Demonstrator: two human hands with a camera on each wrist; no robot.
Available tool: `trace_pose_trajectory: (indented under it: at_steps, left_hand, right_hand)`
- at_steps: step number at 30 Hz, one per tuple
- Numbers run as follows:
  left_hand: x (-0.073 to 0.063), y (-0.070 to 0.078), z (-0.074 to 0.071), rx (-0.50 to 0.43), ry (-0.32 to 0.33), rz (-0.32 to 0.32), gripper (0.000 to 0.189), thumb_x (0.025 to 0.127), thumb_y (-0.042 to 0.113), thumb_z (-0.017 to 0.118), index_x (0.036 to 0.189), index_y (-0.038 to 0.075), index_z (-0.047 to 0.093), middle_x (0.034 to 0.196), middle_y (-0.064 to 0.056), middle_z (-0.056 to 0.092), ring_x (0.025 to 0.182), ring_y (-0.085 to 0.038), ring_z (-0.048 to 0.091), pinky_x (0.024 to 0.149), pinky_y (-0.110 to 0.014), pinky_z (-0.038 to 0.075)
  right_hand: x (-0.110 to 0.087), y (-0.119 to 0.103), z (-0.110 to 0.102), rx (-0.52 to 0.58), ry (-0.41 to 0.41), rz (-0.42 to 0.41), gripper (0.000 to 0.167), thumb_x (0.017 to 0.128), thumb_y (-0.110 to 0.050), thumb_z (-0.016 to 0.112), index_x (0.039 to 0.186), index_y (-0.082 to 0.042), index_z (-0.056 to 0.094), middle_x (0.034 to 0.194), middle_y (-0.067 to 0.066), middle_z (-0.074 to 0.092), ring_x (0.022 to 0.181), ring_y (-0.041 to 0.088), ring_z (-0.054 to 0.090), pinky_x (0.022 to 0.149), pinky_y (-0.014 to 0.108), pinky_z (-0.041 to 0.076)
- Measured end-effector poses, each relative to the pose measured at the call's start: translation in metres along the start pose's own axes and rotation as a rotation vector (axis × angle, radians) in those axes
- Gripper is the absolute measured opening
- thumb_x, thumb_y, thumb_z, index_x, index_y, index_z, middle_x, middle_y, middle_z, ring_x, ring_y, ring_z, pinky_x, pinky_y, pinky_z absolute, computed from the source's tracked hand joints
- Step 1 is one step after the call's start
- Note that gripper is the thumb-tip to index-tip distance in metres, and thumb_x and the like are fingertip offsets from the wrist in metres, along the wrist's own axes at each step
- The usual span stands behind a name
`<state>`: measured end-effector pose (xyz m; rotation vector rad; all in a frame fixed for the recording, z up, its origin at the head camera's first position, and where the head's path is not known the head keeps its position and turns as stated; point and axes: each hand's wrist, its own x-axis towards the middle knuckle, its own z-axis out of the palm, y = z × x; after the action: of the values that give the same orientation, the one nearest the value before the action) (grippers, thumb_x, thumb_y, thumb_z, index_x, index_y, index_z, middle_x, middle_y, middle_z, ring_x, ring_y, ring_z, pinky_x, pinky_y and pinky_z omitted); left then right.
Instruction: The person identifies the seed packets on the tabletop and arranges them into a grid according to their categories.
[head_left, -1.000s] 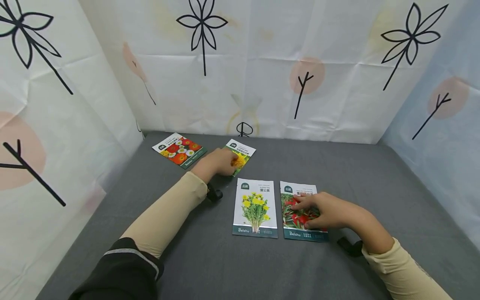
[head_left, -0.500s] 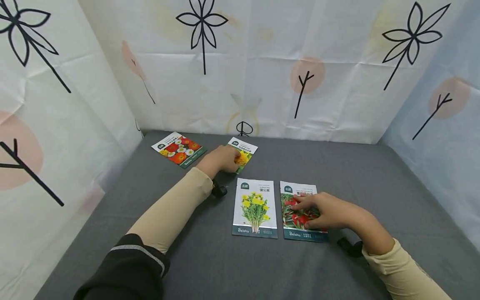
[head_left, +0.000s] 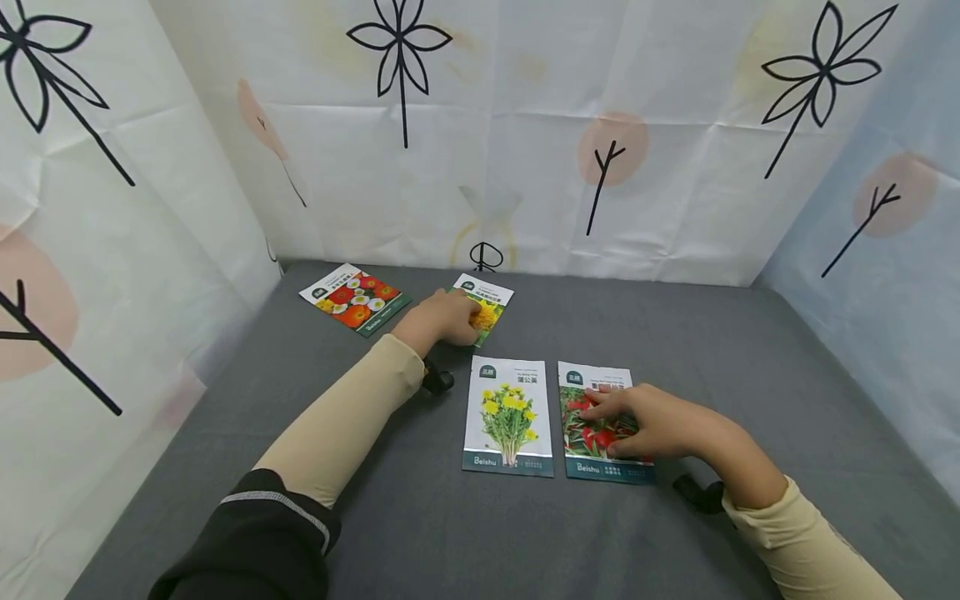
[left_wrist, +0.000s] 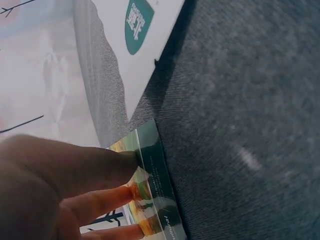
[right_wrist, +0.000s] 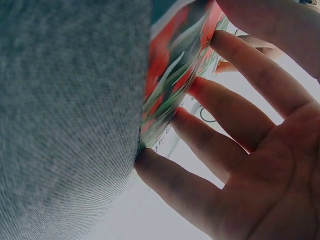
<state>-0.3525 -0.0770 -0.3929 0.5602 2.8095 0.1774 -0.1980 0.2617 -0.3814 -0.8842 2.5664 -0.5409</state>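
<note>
My left hand (head_left: pixel 444 318) rests on a seed packet with yellow flowers (head_left: pixel 489 317) lying tilted at the back; in the left wrist view, thumb and fingertips touch its face near the green end. The right hand (head_left: pixel 671 423), fingers spread, has its fingertips on a seed packet with red flowers (head_left: pixel 573 421). In the right wrist view, those fingers are slightly bent on the red packet's printed face (right_wrist: pixel 175 70). Between the hands lies a seed packet with a bunch of yellow blooms (head_left: pixel 508 421), also seen as a white corner (left_wrist: pixel 137 65).
Farther left, a seed packet with red, orange and white flowers (head_left: pixel 356 300) lies angled on the grey cloth-covered table (head_left: pixel 420 517). White printed fabric (head_left: pixel 517 150) stands along the back and both sides.
The yellow-flower packet under my left hand has shifted slightly away and to the right, mostly in the first half second. My right hand stays in place.
</note>
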Motion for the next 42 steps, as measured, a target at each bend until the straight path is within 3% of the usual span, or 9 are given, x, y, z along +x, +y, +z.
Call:
trace_pose_trajectory:
  at_steps: [3, 12, 20, 25, 33, 42]
  left_hand:
    - [-0.002, -0.001, -0.002, -0.014, -0.004, -0.003, 0.067, 0.095, 0.032, 0.057, 0.161, 0.022, 0.049, 0.169, -0.012, 0.038, 0.137, -0.041, 0.041, 0.113, -0.057, 0.041]
    - [-0.001, 0.0, 0.002, -0.024, 0.026, 0.0, 0.069, 0.092, 0.032, 0.059, 0.16, 0.022, 0.051, 0.173, -0.013, 0.032, 0.139, -0.041, 0.038, 0.107, -0.057, 0.044]
    - [0.001, 0.003, 0.006, -0.043, 0.039, -0.022, 0.067, 0.094, 0.038, 0.062, 0.158, 0.021, 0.054, 0.173, -0.016, 0.029, 0.142, -0.041, 0.035, 0.112, -0.058, 0.043]
    - [0.001, 0.009, 0.003, -0.018, 0.02, -0.042, 0.067, 0.098, 0.046, 0.065, 0.16, 0.022, 0.051, 0.175, -0.017, 0.024, 0.148, -0.045, 0.032, 0.116, -0.06, 0.041]
    - [0.002, 0.018, 0.0, 0.005, 0.018, -0.051, 0.064, 0.099, 0.05, 0.067, 0.153, 0.017, 0.059, 0.164, -0.019, 0.038, 0.135, -0.045, 0.04, 0.111, -0.056, 0.043]
    - [-0.001, 0.019, 0.002, -0.024, 0.001, -0.062, 0.069, 0.102, 0.05, 0.065, 0.16, 0.015, 0.05, 0.174, -0.021, 0.028, 0.158, -0.049, 0.03, 0.128, -0.058, 0.031]
  right_hand:
    - [0.001, 0.0, 0.0, -0.004, 0.0, -0.003, 0.045, 0.09, -0.019, 0.085, 0.134, -0.018, 0.075, 0.157, 0.022, 0.056, 0.142, 0.043, 0.057, 0.088, 0.039, 0.059]
    - [0.0, -0.002, 0.0, 0.004, -0.006, 0.017, 0.045, 0.09, -0.018, 0.084, 0.134, -0.02, 0.076, 0.157, 0.022, 0.055, 0.145, 0.045, 0.053, 0.091, 0.043, 0.059]
    - [0.001, -0.001, 0.001, -0.004, -0.008, 0.012, 0.045, 0.09, -0.02, 0.085, 0.134, -0.019, 0.076, 0.154, 0.021, 0.058, 0.138, 0.042, 0.06, 0.089, 0.042, 0.059]
    - [0.002, -0.001, 0.0, -0.008, -0.001, 0.035, 0.045, 0.089, -0.018, 0.084, 0.133, -0.02, 0.076, 0.156, 0.021, 0.056, 0.144, 0.044, 0.055, 0.095, 0.046, 0.059]
    - [0.0, -0.001, 0.0, -0.005, -0.001, 0.013, 0.045, 0.089, -0.02, 0.085, 0.134, -0.019, 0.076, 0.151, 0.018, 0.062, 0.131, 0.035, 0.066, 0.089, 0.041, 0.059]
    - [-0.001, -0.003, 0.0, 0.005, -0.008, 0.023, 0.044, 0.09, -0.021, 0.085, 0.133, -0.02, 0.076, 0.153, 0.02, 0.059, 0.134, 0.038, 0.063, 0.091, 0.043, 0.059]
